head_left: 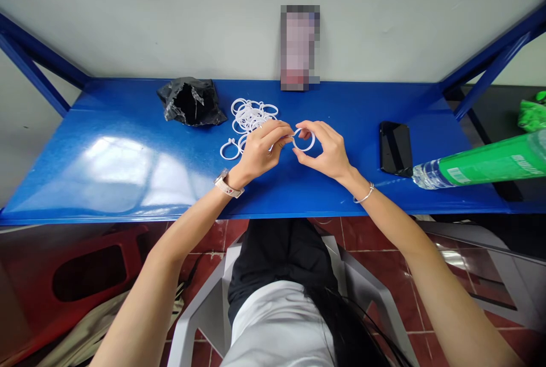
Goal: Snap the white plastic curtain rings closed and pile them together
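Note:
Between my two hands is a white plastic ring [314, 140], raised above the blue table [358, 111]. My left hand [265, 148] pinches the ring's left side, where a small joint seems to sit under the fingertips. With thumb and fingers curved around it, my right hand [326, 148] grips the ring's right side. A heap of similar white rings [247, 116] lies just beyond my left hand, partly hidden by it. One loose ring [229, 151] with a small knob on top rests left of the heap.
A crumpled black plastic bag [191, 102] stands open behind left. A blurred upright phone-shaped object [298, 48] leans on the wall. On the right lie a black phone [396, 148] and a bottle with a green label [490, 159]. Blue braces rise at both table ends.

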`<state>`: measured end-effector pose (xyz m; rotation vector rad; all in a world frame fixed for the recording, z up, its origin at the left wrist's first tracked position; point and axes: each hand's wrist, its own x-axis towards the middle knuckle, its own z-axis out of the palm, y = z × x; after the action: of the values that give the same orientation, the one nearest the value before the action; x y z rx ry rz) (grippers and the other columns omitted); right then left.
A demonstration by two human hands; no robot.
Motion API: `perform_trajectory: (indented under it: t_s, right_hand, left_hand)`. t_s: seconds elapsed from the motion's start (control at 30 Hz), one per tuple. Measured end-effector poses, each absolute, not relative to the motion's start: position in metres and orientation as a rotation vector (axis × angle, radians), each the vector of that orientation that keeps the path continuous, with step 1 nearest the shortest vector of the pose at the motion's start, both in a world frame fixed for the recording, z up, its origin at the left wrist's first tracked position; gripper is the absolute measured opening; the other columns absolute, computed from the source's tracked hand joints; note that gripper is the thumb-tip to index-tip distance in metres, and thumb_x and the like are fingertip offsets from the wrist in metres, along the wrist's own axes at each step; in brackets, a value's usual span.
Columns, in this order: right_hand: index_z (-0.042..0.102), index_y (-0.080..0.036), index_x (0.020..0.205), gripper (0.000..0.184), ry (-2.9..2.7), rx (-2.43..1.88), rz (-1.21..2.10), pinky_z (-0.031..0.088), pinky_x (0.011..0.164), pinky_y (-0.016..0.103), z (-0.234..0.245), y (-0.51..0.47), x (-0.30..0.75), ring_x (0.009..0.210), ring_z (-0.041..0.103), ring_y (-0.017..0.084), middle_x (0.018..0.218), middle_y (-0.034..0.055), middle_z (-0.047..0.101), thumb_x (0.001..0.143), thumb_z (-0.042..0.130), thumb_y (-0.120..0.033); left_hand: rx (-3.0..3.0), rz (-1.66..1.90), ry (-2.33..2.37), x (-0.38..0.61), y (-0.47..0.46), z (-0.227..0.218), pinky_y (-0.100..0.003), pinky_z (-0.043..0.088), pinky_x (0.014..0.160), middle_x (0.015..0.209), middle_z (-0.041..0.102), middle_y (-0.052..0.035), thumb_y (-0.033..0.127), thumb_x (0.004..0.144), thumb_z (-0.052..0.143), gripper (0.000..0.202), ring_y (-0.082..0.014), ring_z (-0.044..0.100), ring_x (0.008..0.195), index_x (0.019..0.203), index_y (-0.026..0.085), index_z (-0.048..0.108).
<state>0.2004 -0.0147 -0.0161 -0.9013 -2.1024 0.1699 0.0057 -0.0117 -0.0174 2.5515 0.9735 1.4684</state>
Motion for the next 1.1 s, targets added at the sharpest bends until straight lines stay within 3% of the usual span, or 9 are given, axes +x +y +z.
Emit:
perform_trajectory:
  t_s: [0.3,0.57,1.1]
  right_hand:
    - [0.061,-0.024,0.116,0.032,-2.098,-0.9,0.162,0.058,0.075,0.042,-0.016,-0.015,0.2,0.079,0.067,0.023,0.087,0.0039,0.071,0.086,0.063,-0.032]
    - [0.06,-0.024,0.119,0.033,-2.038,-0.897,0.137,0.059,0.077,0.043,-0.018,-0.014,0.2,0.081,0.068,0.023,0.09,0.0045,0.071,0.087,0.063,-0.032]
    - [0.054,-0.023,0.13,0.042,-2.102,-0.897,0.13,0.058,0.092,0.049,-0.022,-0.012,0.199,0.11,0.067,0.028,0.121,0.0103,0.07,0.089,0.06,-0.029]
  left_hand:
    - [2.55,1.531,0.909,0.006,-0.012,-0.017,-0.028,0.054,0.075,0.092,0.072,-0.0048,0.016,0.098,0.05,0.014,-0.0141,0.068,0.087,0.095,0.018,0.064]
    - [2.482,1.456,0.977,0.005,-0.01,-0.014,-0.026,0.052,0.072,0.09,0.07,-0.0036,0.03,0.099,0.056,0.014,-0.0129,0.065,0.08,0.104,0.019,0.063]
    - [2.619,1.359,0.969,0.003,-0.001,-0.024,-0.03,0.051,0.078,0.097,0.068,-0.0055,0.027,0.101,0.051,0.015,-0.016,0.064,0.088,0.1,0.019,0.063]
